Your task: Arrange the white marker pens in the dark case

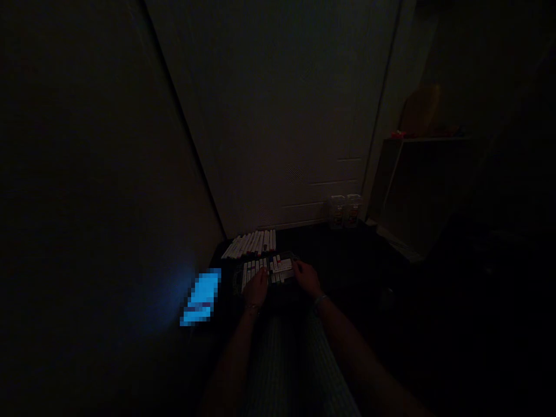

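In dim light, a dark case (238,281) holds several white markers (253,271), standing in rows on its left side. My left hand (256,288) is over these rows, its fingers drawn together at the marker ends; what they grip is hidden. On the right side of the case a white marker (284,265) lies crosswise over other upright ones. My right hand (307,278) has its fingers closed at the right end of that crosswise marker. Behind the case, a fanned row of loose white markers (252,243) lies on the dark table (304,237).
Two clear plastic containers (337,212) stand at the back right of the table, against a pale panel (278,116). A glowing, pixelated blue screen (202,297) is at the left edge. Further right, a cabinet (417,174) carries an orange object (420,110).
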A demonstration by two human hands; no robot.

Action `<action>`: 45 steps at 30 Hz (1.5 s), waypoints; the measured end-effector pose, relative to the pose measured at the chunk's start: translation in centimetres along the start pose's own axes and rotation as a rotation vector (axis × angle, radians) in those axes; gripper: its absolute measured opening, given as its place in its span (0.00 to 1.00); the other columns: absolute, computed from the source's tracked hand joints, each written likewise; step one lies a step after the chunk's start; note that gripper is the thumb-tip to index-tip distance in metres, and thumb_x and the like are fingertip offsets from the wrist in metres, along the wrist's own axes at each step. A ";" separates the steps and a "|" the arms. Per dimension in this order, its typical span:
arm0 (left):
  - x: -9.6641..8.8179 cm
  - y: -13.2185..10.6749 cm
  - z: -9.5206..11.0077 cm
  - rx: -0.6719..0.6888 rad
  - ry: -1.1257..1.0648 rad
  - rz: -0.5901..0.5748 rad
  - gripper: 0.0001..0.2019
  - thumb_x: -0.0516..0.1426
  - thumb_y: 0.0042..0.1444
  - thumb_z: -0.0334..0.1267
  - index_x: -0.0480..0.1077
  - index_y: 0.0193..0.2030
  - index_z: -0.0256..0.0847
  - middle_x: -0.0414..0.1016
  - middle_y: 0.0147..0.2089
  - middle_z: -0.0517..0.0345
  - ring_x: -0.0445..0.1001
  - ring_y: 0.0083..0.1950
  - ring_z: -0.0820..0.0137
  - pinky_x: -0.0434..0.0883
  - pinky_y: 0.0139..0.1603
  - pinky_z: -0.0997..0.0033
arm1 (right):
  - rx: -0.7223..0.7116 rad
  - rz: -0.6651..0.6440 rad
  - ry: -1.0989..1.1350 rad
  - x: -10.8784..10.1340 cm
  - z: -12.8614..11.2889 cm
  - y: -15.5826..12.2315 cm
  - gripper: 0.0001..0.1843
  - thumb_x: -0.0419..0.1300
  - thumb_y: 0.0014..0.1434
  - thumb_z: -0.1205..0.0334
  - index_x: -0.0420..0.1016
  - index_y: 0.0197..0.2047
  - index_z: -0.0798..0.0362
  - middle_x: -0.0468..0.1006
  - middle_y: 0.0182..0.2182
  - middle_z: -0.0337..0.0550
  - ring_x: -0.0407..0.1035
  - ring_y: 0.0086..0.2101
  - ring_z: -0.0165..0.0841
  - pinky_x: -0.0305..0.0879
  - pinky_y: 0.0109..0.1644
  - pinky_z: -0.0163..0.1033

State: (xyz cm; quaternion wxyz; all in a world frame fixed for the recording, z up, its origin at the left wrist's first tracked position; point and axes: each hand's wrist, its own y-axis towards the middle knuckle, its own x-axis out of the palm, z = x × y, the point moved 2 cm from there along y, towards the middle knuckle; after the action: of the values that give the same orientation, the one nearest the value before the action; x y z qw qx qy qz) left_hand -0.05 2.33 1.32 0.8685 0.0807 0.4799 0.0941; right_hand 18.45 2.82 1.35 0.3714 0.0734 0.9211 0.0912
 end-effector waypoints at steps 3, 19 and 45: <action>-0.1 0.0 0.0 -0.007 -0.025 0.014 0.20 0.40 0.60 0.46 0.66 0.50 0.45 0.72 0.48 0.55 0.70 0.46 0.67 0.63 0.41 0.72 | -0.006 0.019 0.001 0.1 0.1 0.1 0.22 0.40 0.62 0.50 0.72 0.42 0.48 0.76 0.36 0.42 0.68 0.36 0.30 0.55 0.35 0.30; 0.5 0.1 -0.3 0.031 0.051 0.013 0.23 0.36 0.60 0.49 0.66 0.48 0.45 0.74 0.44 0.54 0.71 0.42 0.68 0.62 0.37 0.73 | -0.008 -0.003 0.036 0.3 0.3 0.3 0.29 0.37 0.61 0.44 0.75 0.39 0.50 0.77 0.36 0.43 0.69 0.35 0.31 0.55 0.33 0.30; -0.2 -0.2 0.5 0.114 0.084 0.054 0.17 0.38 0.61 0.45 0.64 0.45 0.43 0.72 0.39 0.56 0.69 0.35 0.71 0.56 0.29 0.75 | -0.015 -0.005 -0.027 0.1 0.1 0.2 0.26 0.38 0.62 0.46 0.72 0.39 0.50 0.76 0.35 0.42 0.69 0.36 0.30 0.55 0.34 0.30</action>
State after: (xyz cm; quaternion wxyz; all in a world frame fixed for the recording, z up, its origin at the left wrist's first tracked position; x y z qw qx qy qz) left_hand 0.32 2.07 1.72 0.8389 0.1389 0.5180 0.0931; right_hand 18.47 3.01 1.20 0.3847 0.0694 0.9154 0.0960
